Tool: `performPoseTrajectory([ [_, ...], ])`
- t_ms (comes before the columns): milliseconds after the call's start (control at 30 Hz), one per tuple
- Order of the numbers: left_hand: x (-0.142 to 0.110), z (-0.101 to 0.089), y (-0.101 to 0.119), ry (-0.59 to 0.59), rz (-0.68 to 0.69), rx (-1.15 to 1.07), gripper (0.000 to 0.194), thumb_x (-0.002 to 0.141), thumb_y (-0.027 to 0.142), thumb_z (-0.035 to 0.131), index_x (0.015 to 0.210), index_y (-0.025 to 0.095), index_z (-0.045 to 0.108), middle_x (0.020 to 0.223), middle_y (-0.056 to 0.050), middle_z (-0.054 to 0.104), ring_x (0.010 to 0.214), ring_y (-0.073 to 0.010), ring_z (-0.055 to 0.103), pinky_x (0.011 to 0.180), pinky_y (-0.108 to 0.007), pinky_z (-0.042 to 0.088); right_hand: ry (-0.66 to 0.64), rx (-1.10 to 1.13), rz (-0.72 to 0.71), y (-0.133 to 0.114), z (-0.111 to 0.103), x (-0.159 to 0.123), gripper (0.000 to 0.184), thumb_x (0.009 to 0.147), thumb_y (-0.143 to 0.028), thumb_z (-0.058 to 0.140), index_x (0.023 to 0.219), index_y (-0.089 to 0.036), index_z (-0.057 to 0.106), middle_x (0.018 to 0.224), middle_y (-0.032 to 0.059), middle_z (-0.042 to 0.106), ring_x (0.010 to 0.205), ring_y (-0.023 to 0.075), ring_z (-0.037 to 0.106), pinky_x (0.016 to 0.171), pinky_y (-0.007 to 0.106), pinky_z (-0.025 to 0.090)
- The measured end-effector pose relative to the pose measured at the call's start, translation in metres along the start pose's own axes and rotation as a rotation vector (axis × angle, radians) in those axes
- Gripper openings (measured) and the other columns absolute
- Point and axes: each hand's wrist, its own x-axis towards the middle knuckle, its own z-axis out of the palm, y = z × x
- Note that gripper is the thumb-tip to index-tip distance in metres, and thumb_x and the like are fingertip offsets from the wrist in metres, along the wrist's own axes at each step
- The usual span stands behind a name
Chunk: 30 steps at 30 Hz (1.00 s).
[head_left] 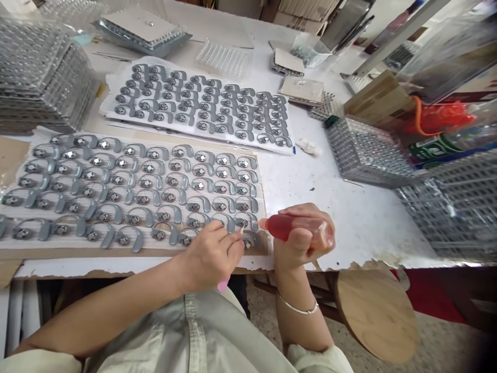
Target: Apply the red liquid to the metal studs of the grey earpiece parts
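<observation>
My right hand [301, 235] is wrapped round a small squeeze bottle [282, 228] of red liquid. Its nozzle points left, close to a grey hook-shaped piece [244, 221] with a shiny round part, like an ear-hook earphone shell. My left hand [215, 254] pinches a thin tool with a pale yellowish tip [242, 229] and a pink end [223, 285]; its exact kind is unclear. That tip is at or just above the same piece. Several rows of such pieces lie on a white lined sheet [149, 235], some partly covered by my left hand.
Behind lies a second sheet [112, 110] of similar grey pieces. Stacked clear trays [46, 77] stand at the left, with more trays [368, 150] at the right. A cardboard box [378, 96] and an orange-red thing [442, 116] are farther right. Below the table edge is a round wooden stool [375, 316].
</observation>
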Motion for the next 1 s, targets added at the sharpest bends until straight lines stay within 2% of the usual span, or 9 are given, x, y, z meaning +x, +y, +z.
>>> performPoseTrajectory([
  [200,-0.003,0.004,0.007,-0.009,0.025,0.095,0.018,0.087,0.004,0.05,0.074,0.012,0.057,0.082,-0.013,0.07,0.061,-0.0175,0.057,0.058,-0.033,0.042,-0.131,-0.075,-0.078,0.006,-0.001,-0.001,0.03,0.083,-0.046,0.067,0.08,-0.017,0.062,0.067,0.0013,0.058,0.056,0.0159,0.054,0.049,0.029,0.04],
  [300,-0.003,0.005,0.008,-0.002,0.028,0.101,0.019,0.086,0.003,0.05,0.071,0.014,0.055,0.076,-0.013,0.069,0.058,-0.0175,0.055,0.057,-0.033,0.041,-0.175,-0.084,-0.098,0.008,-0.001,-0.001,0.028,0.084,-0.044,0.067,0.081,-0.017,0.062,0.068,0.0015,0.059,0.057,0.0162,0.054,0.049,0.03,0.04],
  [533,-0.001,0.004,0.008,0.003,0.03,0.095,0.019,0.084,0.002,0.048,0.07,0.013,0.054,0.072,-0.013,0.068,0.055,-0.0181,0.054,0.057,-0.033,0.041,-0.275,-0.106,-0.092,0.011,-0.003,-0.003,0.022,0.083,-0.038,0.068,0.088,-0.017,0.062,0.071,0.002,0.06,0.059,0.0172,0.056,0.05,0.031,0.044],
  [800,-0.002,0.006,0.009,0.014,0.023,0.092,0.019,0.086,0.003,0.048,0.071,0.014,0.054,0.078,-0.016,0.07,0.057,-0.0191,0.057,0.059,-0.034,0.04,-0.267,-0.139,-0.13,0.012,-0.001,-0.003,0.021,0.083,-0.036,0.068,0.088,-0.018,0.061,0.072,0.002,0.06,0.059,0.0169,0.056,0.05,0.03,0.043],
  [1000,-0.001,0.005,0.009,0.02,0.008,0.082,0.02,0.088,0.004,0.046,0.072,0.014,0.054,0.078,-0.015,0.07,0.058,-0.0187,0.057,0.059,-0.034,0.041,-0.245,-0.161,-0.159,0.012,-0.001,-0.003,0.021,0.083,-0.037,0.068,0.088,-0.018,0.061,0.072,0.0019,0.061,0.058,0.0172,0.057,0.05,0.031,0.044],
])
